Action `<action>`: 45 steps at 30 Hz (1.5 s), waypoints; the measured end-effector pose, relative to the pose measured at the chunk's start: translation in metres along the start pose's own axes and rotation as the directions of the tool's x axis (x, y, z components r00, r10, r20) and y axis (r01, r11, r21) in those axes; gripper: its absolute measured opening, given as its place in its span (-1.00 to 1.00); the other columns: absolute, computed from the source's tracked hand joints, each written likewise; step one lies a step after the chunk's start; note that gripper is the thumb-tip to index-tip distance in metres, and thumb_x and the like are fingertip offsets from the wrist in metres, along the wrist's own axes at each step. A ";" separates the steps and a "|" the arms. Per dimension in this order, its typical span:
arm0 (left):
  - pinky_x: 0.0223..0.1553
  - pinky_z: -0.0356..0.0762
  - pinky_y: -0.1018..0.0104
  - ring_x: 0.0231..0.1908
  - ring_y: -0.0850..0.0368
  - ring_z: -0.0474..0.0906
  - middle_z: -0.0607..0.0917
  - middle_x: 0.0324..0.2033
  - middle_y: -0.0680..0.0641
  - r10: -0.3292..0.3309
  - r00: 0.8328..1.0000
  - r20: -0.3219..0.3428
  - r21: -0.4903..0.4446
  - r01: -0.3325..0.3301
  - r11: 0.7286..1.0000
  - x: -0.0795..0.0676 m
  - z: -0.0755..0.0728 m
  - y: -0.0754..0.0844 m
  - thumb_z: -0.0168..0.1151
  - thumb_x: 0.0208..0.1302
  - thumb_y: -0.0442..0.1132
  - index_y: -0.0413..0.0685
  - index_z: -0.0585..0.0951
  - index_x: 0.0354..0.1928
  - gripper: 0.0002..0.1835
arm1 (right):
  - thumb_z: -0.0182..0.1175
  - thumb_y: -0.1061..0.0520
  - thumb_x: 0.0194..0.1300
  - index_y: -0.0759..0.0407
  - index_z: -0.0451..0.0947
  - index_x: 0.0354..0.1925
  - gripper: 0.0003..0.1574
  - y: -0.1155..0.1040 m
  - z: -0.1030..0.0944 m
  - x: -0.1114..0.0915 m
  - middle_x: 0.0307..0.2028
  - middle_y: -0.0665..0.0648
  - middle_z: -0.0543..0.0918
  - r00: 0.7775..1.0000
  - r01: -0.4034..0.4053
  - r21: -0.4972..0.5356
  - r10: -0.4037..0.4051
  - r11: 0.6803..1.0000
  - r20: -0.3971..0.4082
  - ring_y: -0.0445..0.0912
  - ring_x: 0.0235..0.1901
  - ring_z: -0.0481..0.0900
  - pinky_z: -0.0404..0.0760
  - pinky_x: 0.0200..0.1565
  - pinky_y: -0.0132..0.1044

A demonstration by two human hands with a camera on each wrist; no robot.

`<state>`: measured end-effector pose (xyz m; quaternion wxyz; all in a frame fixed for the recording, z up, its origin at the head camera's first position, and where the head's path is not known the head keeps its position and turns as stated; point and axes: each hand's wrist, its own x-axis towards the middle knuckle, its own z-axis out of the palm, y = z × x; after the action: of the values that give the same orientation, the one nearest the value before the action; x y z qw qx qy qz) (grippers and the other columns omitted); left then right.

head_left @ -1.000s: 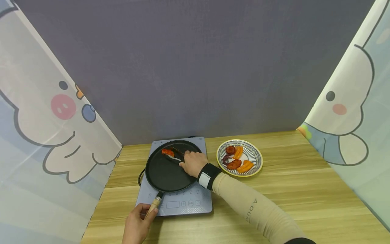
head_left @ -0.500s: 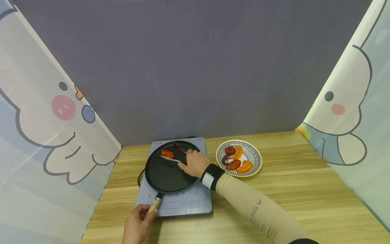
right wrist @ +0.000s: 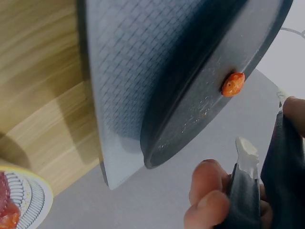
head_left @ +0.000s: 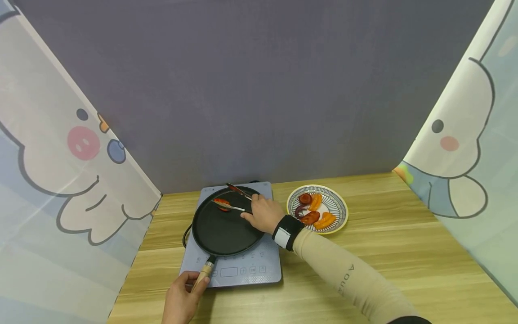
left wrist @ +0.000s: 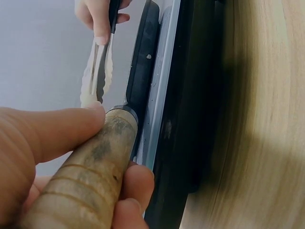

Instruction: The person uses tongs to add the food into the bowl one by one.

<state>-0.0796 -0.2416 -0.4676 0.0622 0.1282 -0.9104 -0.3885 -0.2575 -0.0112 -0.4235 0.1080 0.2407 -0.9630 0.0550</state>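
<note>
My left hand [head_left: 184,294] grips the wooden handle [head_left: 205,271] of a flat black frying pan [head_left: 226,236]; in the left wrist view the thumb lies along the handle [left wrist: 86,167]. Over the pan, my right hand [head_left: 265,215] holds tongs [head_left: 238,208] with their two arms spread apart. One orange-red piece of food [right wrist: 233,85] lies near the pan's far side, apart from the tongs in the right wrist view. From the head view, a tong arm crosses in front of part of that piece.
The pan sits on a grey induction cooktop [head_left: 267,270] with a cord at its left. To the right stands a patterned plate [head_left: 337,211] bearing several food pieces. A dark wall [head_left: 259,99] closes off the back of the wooden table [head_left: 384,234].
My right hand has shifted slightly to the right and lifted the tongs away from the food piece, their arms now wider apart. The piece stays in the pan. My left hand keeps its place.
</note>
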 end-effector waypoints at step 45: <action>-0.49 0.46 0.25 -0.50 0.20 0.47 0.60 -0.47 -0.04 -0.003 1.000 0.009 0.006 0.003 1.000 0.001 0.000 -0.004 0.31 0.03 -0.03 -0.16 0.56 -0.28 -0.65 | -0.08 -0.48 0.10 0.25 0.42 -0.16 -0.16 0.020 -0.011 -0.017 -0.46 0.14 0.59 0.999 -0.027 -0.061 0.025 0.998 -0.039 -0.03 -0.61 0.48 0.49 -0.65 -0.18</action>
<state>-0.0798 -0.2442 -0.4705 0.0569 0.1279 -0.9116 -0.3864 -0.2505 0.0163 -0.4177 0.1328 0.2238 -0.9650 0.0315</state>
